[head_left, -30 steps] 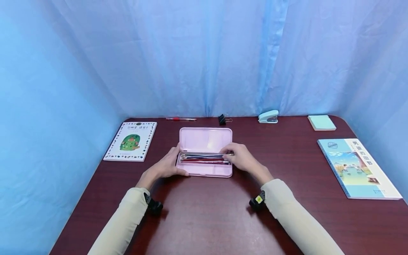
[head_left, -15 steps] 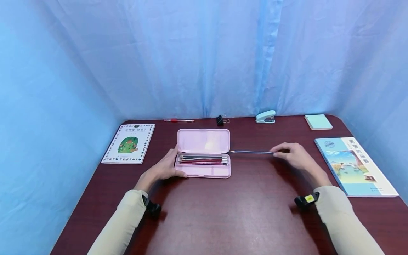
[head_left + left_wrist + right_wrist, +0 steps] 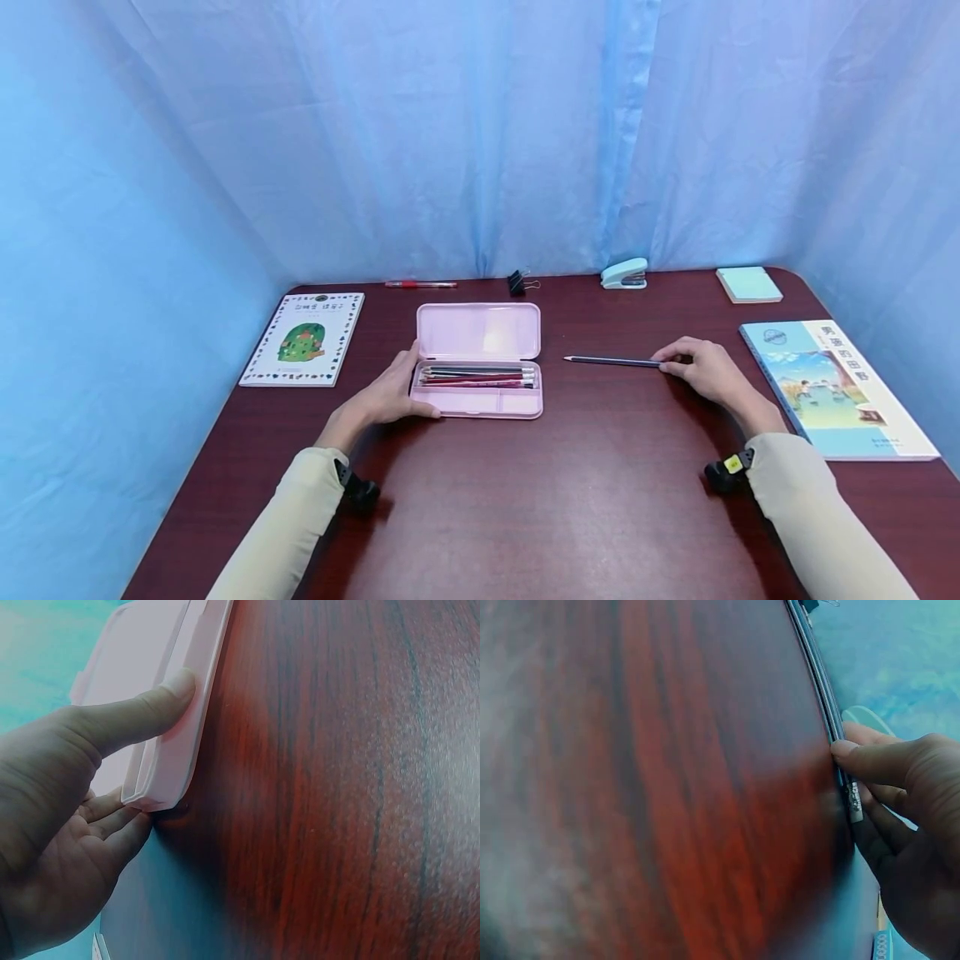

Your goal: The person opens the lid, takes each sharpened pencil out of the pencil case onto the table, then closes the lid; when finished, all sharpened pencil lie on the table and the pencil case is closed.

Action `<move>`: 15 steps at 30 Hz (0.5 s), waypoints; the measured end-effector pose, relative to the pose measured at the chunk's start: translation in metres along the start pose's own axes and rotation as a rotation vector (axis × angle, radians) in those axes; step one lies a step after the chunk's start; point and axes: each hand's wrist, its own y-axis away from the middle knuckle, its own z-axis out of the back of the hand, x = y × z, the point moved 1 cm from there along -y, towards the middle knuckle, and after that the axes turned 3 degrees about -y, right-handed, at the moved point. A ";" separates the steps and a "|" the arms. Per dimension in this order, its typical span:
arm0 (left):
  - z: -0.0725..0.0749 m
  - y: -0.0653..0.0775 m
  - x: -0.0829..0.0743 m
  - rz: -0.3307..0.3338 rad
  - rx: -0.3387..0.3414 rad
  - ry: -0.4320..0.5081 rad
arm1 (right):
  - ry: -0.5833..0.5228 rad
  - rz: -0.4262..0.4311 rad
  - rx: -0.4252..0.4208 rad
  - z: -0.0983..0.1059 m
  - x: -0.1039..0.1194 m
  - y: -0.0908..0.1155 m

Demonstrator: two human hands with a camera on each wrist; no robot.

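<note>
A pink pencil case [image 3: 465,403] lies with its lid [image 3: 457,330] raised on the dark red table. Several pencils [image 3: 476,377] fill its rear compartment; the front ones hold nothing visible. My left hand [image 3: 384,395] grips the case's left end, its thumb [image 3: 169,697] on the front wall and its fingers around the end. To the right of the case, my right hand [image 3: 705,372] pinches a dark pencil [image 3: 611,361] near its eraser end, between thumb and fingers. This pencil lies level, its sharpened tip pointing left at the case. In the right wrist view its silvery ferrule [image 3: 853,801] shows below the thumb.
Along the back edge lie a red pen [image 3: 420,284], a black binder clip [image 3: 517,283], a mint stapler [image 3: 624,274] and a sticky-note pad [image 3: 748,285]. A white picture book [image 3: 302,340] is at left, a thicker blue-and-white book [image 3: 836,392] at right. Blue curtains surround the table.
My right hand has drawn one pencil out of the case and carried it to the right, lately slowing near the right-hand book. The left hand stays on the case.
</note>
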 end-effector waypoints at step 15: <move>0.000 0.000 0.000 0.001 0.000 -0.004 | -0.049 0.269 -0.059 -0.038 0.112 -0.035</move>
